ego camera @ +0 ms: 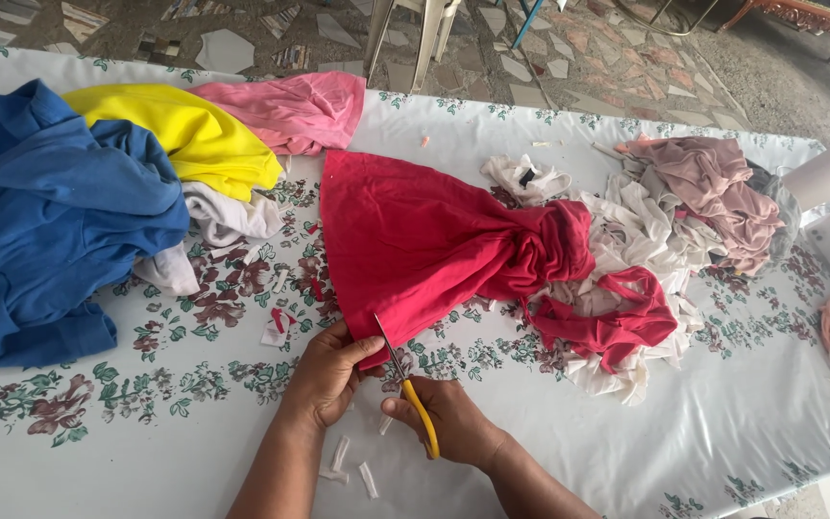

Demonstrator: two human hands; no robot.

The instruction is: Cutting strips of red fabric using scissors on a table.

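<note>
We saw the red cloth (415, 240) spread flat across the middle of the bench (626, 461), its far end bunched into a knot so that the near edge lay taut and open to the blades. The left hand (324, 370) was closed on that near edge, pinching it to keep the fabric from sliding. The right hand (449, 418) gripped the yellow-handled scissors (407, 389), whose blades met the hem just beside the left thumb. Small white offcuts (353, 466) lay near the wrists, where they had dropped. Blue (40, 211), yellow (184, 135) and pink garments (290, 108) were heaped at far left, pale rags (646, 231) at right, apart from the cutting.
</note>
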